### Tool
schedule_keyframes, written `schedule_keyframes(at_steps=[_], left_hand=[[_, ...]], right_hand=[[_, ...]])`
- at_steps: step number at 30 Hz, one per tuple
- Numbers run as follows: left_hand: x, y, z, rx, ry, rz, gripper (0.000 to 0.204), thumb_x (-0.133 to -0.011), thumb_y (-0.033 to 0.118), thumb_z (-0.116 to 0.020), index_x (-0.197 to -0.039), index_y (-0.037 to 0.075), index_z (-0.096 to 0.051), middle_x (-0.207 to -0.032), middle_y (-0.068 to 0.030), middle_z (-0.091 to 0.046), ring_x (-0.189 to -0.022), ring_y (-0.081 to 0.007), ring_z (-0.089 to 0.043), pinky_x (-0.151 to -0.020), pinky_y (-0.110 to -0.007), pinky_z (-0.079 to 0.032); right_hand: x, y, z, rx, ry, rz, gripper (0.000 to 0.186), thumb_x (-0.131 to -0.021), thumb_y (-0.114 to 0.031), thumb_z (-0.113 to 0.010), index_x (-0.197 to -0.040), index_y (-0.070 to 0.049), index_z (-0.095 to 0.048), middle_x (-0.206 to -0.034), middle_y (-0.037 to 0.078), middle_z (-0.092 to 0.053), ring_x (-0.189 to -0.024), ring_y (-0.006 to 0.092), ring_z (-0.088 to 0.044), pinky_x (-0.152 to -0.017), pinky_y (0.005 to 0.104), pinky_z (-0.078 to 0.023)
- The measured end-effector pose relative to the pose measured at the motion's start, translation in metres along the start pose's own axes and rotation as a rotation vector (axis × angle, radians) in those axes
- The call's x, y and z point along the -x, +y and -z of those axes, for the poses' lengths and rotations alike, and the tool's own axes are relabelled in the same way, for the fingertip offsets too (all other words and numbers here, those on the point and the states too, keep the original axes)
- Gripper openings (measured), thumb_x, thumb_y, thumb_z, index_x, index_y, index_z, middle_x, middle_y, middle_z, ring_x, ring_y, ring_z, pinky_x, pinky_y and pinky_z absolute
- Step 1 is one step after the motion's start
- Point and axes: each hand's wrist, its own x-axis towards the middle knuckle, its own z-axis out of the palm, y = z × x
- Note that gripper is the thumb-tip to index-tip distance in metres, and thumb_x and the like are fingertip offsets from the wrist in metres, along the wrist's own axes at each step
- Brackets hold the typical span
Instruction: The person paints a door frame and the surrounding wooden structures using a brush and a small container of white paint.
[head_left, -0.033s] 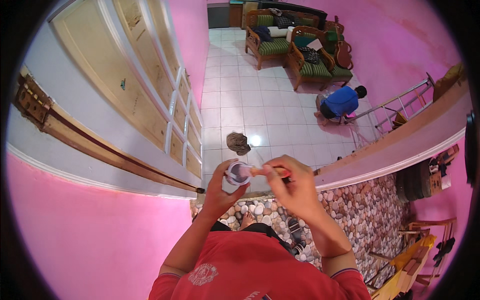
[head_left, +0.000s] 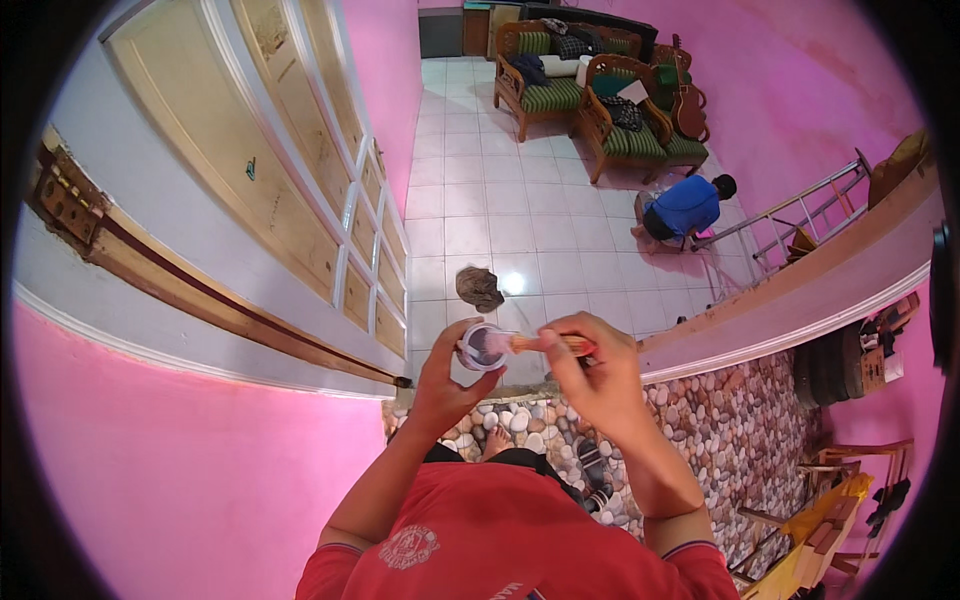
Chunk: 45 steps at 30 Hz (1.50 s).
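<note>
While a small round cup (head_left: 484,349) with a pale rim was gripped by the left hand (head_left: 445,380), a brush (head_left: 530,343) was held over its mouth by the right hand (head_left: 597,368). The cup was clasped from its left side, with the thumb laid along the near edge and the fingers curled along the far one, and its open top was turned up toward the camera. A greyish inside could be seen, but what was contained there could not be made out.

The brush was pinched by its wooden handle between the thumb and bent fingers of the right hand, and a patch of red was shown at the handle's rear end. Its pale pinkish head was pointed left, across the cup's right rim; whether the inner wall was touched by it could not be told.

Both hands were raised in front of a red shirt (head_left: 500,530), near a doorway where pebble-patterned flooring (head_left: 700,430) was met by white tiles (head_left: 500,195). Beyond the cup, a crumpled brownish cloth (head_left: 479,288) was left on the tiles. To the left, a cream-panelled door (head_left: 220,130) was seen. Farther off to the right, a co-worker in a blue top (head_left: 689,207) was bent low near a metal ladder (head_left: 790,225). Behind, wooden chairs (head_left: 628,143) with green striped cushions were placed, and a guitar (head_left: 689,112) was propped against one of them.
</note>
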Motion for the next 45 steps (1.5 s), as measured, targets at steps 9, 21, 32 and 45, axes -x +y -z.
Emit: schedule_keyframes(at_steps=[9, 21, 32, 45], left_hand=[[-0.045, 0.007, 0.022, 0.058, -0.145, -0.073, 0.065, -0.08, 0.008, -0.083, -0.134, 0.002, -0.05, -0.127, -0.0104, -0.061, -0.119, -0.0193, -0.059, -0.103, -0.033, -0.046], [-0.058, 0.011, 0.062, 0.03, -0.046, -0.229, 0.063, -0.079, 0.025, -0.087, -0.127, 0.001, -0.055, -0.105, -0.0118, -0.067, -0.093, -0.0216, -0.068, -0.08, -0.033, -0.054], [-0.021, 0.009, 0.098, 0.148, -0.028, -0.049, 0.068, -0.08, 0.015, -0.086, -0.133, -0.003, -0.047, -0.123, -0.0123, -0.061, -0.118, -0.0199, -0.06, -0.103, -0.034, -0.048], [0.003, -0.001, 0.107, 0.133, 0.111, -0.065, 0.062, -0.08, 0.018, -0.086, -0.128, -0.002, -0.052, -0.112, -0.0105, -0.066, -0.105, -0.0179, -0.065, -0.088, -0.031, -0.053]], right_hand=[[0.003, 0.011, 0.007, -0.438, 0.343, -0.369, 0.017, -0.099, -0.017, -0.062, -0.101, -0.001, -0.069, -0.073, 0.004, -0.064, -0.058, 0.0067, -0.054, -0.05, 0.0222, -0.042], [-0.018, 0.011, -0.015, -0.956, 0.315, -0.387, 0.017, -0.098, -0.016, -0.061, -0.105, 0.0, -0.062, -0.076, 0.01, -0.068, -0.054, 0.0162, -0.06, -0.044, 0.0258, -0.042], [-0.091, -0.132, -0.024, -0.95, 0.069, 0.149, 0.036, -0.102, -0.027, -0.058, -0.124, 0.002, -0.06, -0.084, 0.003, -0.062, -0.062, 0.0091, -0.049, -0.052, 0.0231, -0.038], [-0.13, -0.274, -0.008, -0.795, 0.2, 0.606, 0.034, -0.102, -0.019, -0.061, -0.129, 0.0, -0.059, -0.08, -0.004, -0.05, -0.061, 0.0035, -0.041, -0.051, 0.02, -0.03]])
